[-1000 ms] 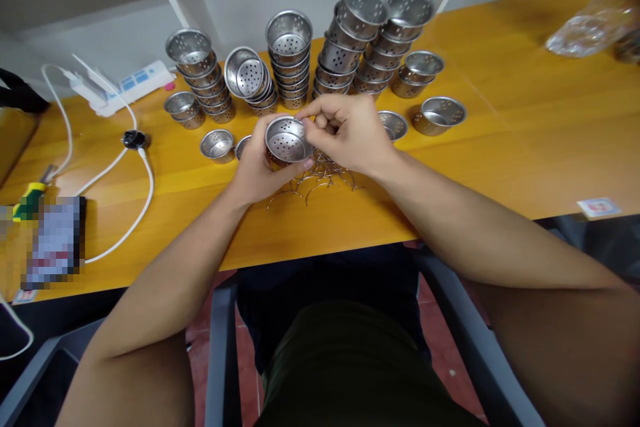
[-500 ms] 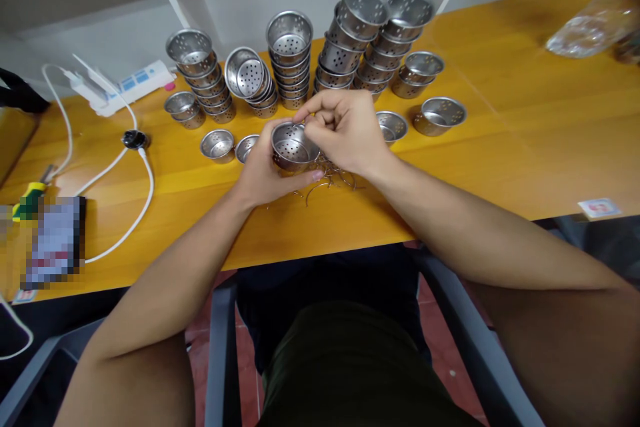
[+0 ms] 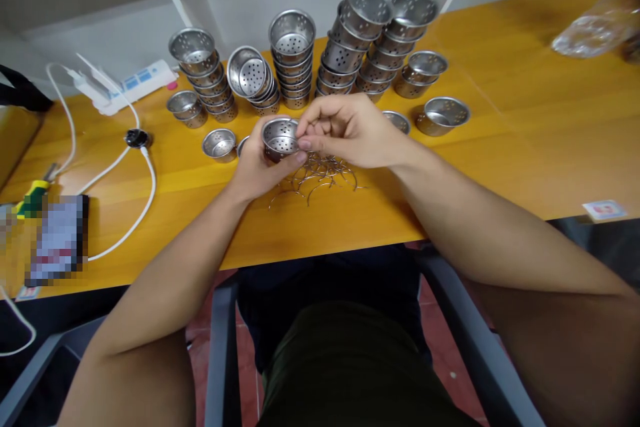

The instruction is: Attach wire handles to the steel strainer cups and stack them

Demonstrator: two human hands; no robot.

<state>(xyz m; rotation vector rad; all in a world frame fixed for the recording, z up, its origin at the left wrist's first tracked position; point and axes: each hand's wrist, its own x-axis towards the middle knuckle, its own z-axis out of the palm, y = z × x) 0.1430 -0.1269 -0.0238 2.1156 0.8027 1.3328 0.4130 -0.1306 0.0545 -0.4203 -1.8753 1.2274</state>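
My left hand [image 3: 263, 163] is wrapped round a perforated metal cup [image 3: 281, 137], thumb along the near side and fingers behind, its open top facing up. At the cup's right rim, my right hand [image 3: 345, 130] is closed in a pinch, thumb and forefinger together. Whatever those fingertips hold is too small or hidden to make out. Below both hands lies a loose pile of thin curved wires [image 3: 320, 177] on the table. Close to my left hand stands a small metal cup [image 3: 220, 145], and another cup [image 3: 399, 122] is partly covered by my right hand.
Behind my hands rise several stacks of perforated cups [image 3: 293, 57], one leaning stack [image 3: 250, 77] among them. A single cup [image 3: 443, 115] stands to the right. On the left are a power strip [image 3: 135, 87], white cables and a pixelated object [image 3: 57, 240]. A plastic bag [image 3: 585, 33] lies far right.
The held cup has shifted slightly left, and my left thumb has drawn back toward it. My right hand has moved from over the cup's rim to its right side, uncovering more wires.
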